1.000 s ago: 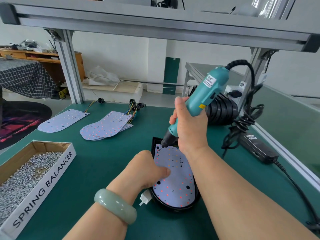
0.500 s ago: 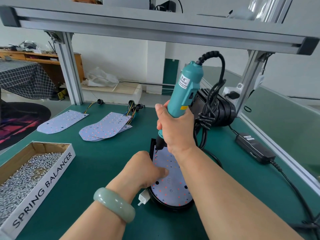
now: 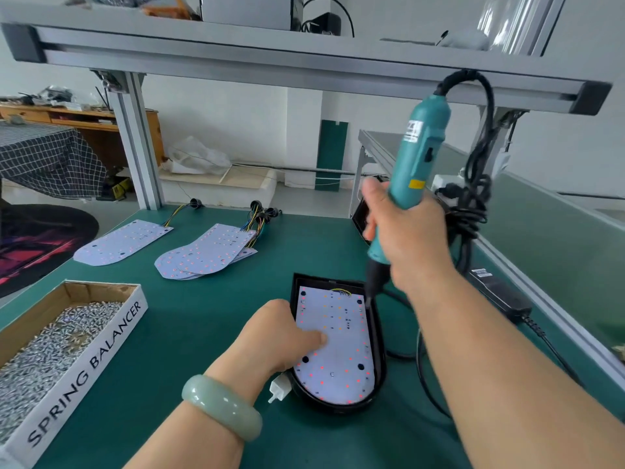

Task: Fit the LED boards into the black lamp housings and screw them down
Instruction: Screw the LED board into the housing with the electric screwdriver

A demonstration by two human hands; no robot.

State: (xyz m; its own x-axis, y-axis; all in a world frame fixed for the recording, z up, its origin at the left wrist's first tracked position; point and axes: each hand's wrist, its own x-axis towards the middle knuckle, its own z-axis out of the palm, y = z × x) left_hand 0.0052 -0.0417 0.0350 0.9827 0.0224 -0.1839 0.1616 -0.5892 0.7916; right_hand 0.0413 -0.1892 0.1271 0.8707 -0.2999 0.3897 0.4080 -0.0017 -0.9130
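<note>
LED board (image 3: 333, 346) sits in black housing (image 3: 379, 336) on table (image 3: 203, 316). Left hand (image 3: 280, 336) presses it with one fingertip, other fingers hidden. Right hand (image 3: 411, 238) fingers clamped round teal screwdriver (image 3: 417, 154), bit near top-right corner. Bring bit vertical onto hole, hold board flat.

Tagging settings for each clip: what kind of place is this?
Likely a small lamp-assembly workshop: a green-matted bench under an aluminium frame, an electric screwdriver in the right hand, stacked LED boards, a carton of screws.
</note>
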